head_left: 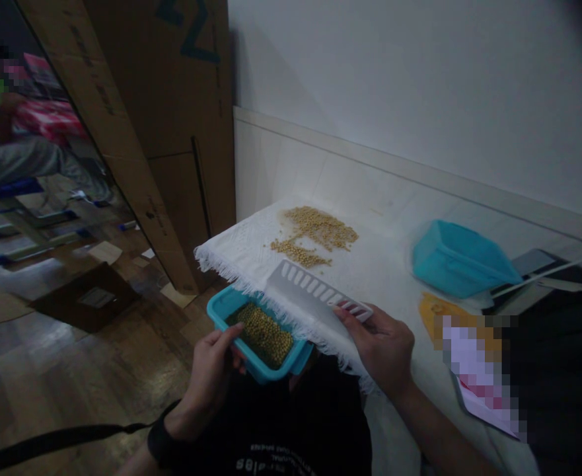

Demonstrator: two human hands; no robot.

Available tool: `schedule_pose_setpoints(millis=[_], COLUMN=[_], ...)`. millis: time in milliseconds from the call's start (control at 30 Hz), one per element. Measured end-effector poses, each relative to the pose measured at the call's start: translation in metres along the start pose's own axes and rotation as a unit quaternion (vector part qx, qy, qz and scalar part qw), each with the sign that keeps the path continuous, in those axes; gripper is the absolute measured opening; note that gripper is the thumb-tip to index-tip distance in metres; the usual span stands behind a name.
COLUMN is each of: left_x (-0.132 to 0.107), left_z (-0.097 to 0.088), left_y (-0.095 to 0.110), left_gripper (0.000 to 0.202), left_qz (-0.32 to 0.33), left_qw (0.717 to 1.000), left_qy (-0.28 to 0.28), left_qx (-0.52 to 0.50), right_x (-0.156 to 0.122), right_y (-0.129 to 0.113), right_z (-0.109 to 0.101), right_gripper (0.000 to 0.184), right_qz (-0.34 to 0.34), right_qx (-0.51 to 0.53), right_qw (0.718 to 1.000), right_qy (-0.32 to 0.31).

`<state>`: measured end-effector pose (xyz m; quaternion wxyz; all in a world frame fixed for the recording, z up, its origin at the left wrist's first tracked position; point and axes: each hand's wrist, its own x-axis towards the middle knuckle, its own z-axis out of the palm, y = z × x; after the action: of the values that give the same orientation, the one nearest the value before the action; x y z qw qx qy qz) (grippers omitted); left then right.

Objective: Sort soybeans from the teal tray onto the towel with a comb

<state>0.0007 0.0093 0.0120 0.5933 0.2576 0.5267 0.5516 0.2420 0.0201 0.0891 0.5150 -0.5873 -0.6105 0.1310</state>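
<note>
My left hand point(216, 363) grips the near left rim of a blue plastic container point(214, 304), thumb over the edge. The container, part-filled with yellowish soybeans point(265, 330), is held just below the table's fringed front edge. My right hand point(384, 344) is closed around one end of a flat grey plastic piece point(303, 297) with a row of slots. That piece rests against or just over the white cloth point(241, 244) at the edge. Beyond it, loose soybeans point(320, 225) lie spread in two patches on the cloth.
A second blue container point(464, 258) stands at the table's right, beside dark items. An orange-yellow packet point(434, 311) lies near it. A large cardboard box point(172, 132) stands at left, with flattened cardboard point(87, 297) on the floor. Another person point(3, 132) sits far left.
</note>
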Motion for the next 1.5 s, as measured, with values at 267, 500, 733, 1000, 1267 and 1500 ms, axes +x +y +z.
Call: schedule_pose_setpoints(millis=[267,500,733,1000,1267,1500], left_x=[0.001,0.004,0.008,0.009,0.009,0.015], left_z=[-0.002,-0.003,-0.003,-0.005,-0.005,-0.008], left_y=[-0.001,-0.005,-0.007,-0.006,-0.001,-0.004], left_gripper=[0.042,0.041,0.042,0.043,0.041,0.041], left_qz=[0.005,-0.003,-0.018,-0.024,-0.017,-0.025], left_qw=[1.000,1.000,1.000,0.999,0.998,0.997], left_qy=[-0.003,-0.002,0.007,0.017,0.035,0.040], left_qx=[0.014,0.004,0.009,0.023,0.052,0.054], right_x=[0.041,0.075,0.089,0.095,0.118,0.112], right_y=[0.018,0.057,0.079,0.031,0.010,0.044], right_z=[0.023,0.013,-0.012,0.023,0.123,0.082], right_gripper=[0.038,0.051,0.053,0.041,0.013,0.015], right_qz=[0.109,0.189,0.187,0.147,0.066,0.080], right_qx=[0.138,0.213,0.179,0.223,0.056,0.007], right_qw=[0.983,0.958,0.965,0.964,0.996,0.996], right_qy=[-0.053,-0.005,0.051,0.015,-0.003,0.026])
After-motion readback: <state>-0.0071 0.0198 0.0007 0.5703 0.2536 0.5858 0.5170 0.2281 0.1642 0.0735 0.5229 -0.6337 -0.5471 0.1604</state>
